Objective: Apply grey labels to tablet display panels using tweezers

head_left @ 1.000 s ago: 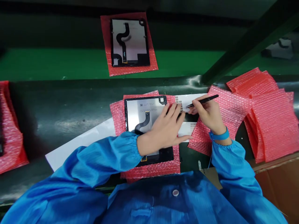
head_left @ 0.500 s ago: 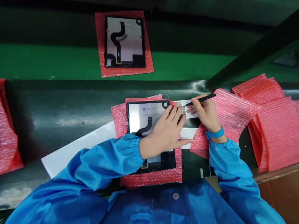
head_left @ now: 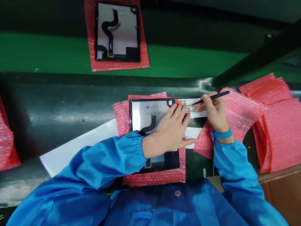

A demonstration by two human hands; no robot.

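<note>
The desk (head_left: 94, 110) is the biggest thing, w/ a pile of pink bubble wrap (head_left: 287, 135) at the R side. In the mid is a flat screen (head_left: 141, 110), back side up, on more pink wrap (head_left: 121, 117). Its long way runs near to far, w/ the far end leaning a tiny bit L. The corner w/ the small see-thru square is far R.

The wrap is bumpy & loose, so the screen could slide or turn if the L hand (head_left: 166, 131) leans too hard. That hand looks to lie on the screen, fingers out flat & a bit apart, not gripping anything. The sleeve or wrist could also snag the black bendy ribbon (head_left: 150, 124) b/c it's so close, & bend it.

Just R of the screen is a white strip (head_left: 198, 111). It could slip if the fingertips press unevenly.

The R hand (head_left: 215, 113) has its fingers pinched on a thin black tool (head_left: 219, 94). The tool's long way runs L to R, sharp end L & a bit near, fat end R & far. A slip could scratch the strip or poke the L fingers. Tiny gray squares (head_left: 188, 110) on the strip could tear or bend if the tip digs in.
</note>
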